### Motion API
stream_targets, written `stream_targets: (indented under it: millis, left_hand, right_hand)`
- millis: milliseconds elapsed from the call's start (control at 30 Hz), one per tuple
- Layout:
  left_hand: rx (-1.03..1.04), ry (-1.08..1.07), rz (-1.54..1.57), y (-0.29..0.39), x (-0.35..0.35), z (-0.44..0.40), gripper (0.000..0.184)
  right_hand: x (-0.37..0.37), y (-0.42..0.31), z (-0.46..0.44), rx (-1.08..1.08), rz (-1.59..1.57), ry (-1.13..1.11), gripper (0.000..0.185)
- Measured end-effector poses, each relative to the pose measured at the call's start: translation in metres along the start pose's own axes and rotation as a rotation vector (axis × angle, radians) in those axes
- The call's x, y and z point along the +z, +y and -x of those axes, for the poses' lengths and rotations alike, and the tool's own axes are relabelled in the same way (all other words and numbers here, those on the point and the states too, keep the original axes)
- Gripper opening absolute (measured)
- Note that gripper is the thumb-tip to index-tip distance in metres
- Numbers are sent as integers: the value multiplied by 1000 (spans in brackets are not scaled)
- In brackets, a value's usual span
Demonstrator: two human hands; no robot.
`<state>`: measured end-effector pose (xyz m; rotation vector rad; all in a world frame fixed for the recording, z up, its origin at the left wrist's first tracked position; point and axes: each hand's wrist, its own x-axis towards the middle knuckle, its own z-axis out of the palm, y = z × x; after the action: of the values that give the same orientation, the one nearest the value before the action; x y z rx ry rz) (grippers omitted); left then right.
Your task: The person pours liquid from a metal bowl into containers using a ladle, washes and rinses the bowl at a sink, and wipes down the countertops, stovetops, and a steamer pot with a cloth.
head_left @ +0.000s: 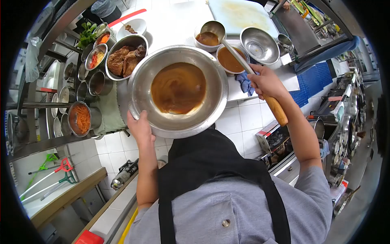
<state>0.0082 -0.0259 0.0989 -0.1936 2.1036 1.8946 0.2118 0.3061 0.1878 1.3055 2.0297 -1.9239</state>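
Steel basin [214,90] grasped by left hand [141,128], ladle [239,57] by right hand [268,82], meat bowl [128,40] perhaps touching basin

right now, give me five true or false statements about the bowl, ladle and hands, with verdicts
1. The left hand is at the rim of the large metal bowl. True.
2. The large metal bowl is empty. False: brown liquid lies in it.
3. The right hand holds the ladle. True.
4. The ladle dips into the large metal bowl. False: it reaches to a white tub, above or in it.
5. The ladle's grip end is wooden. True.
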Motion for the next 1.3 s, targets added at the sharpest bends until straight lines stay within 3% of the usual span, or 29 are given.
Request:
stream_targets:
  millis: [167, 233, 333, 533, 800, 867, 967, 1300]
  left_hand:
    - [54, 41, -22, 22, -1, -5, 45]
    - [79, 35, -32, 33, -1, -11, 45]
    - [141, 44, -89, 45, -2, -30, 45]
    - [278, 60, -156, 76, 14, -57, 43]
    - [382, 4, -40, 95, 45, -110, 46]
    - [367, 150, -219, 110, 59, -110, 50]
    - [438, 22, -91, 111, 69, -133, 52]
    - [467, -31, -70, 130, 112, -183, 57]
  right_hand:
    - [-4, 12, 2, -118, 316, 50, 50]
    - [-3, 27, -4, -282, 566, 209, 58]
    - [-5, 47, -12, -411, 596, 263, 61]
    - [3, 35, 5, -308, 614, 292, 62]
    - [8, 51, 1, -390, 512, 349, 64]
    - [11, 54, 1, -400, 486, 356, 64]
    - [14, 57, 1, -370, 481, 356, 64]
    - [23, 55, 4, -389, 479, 385, 65]
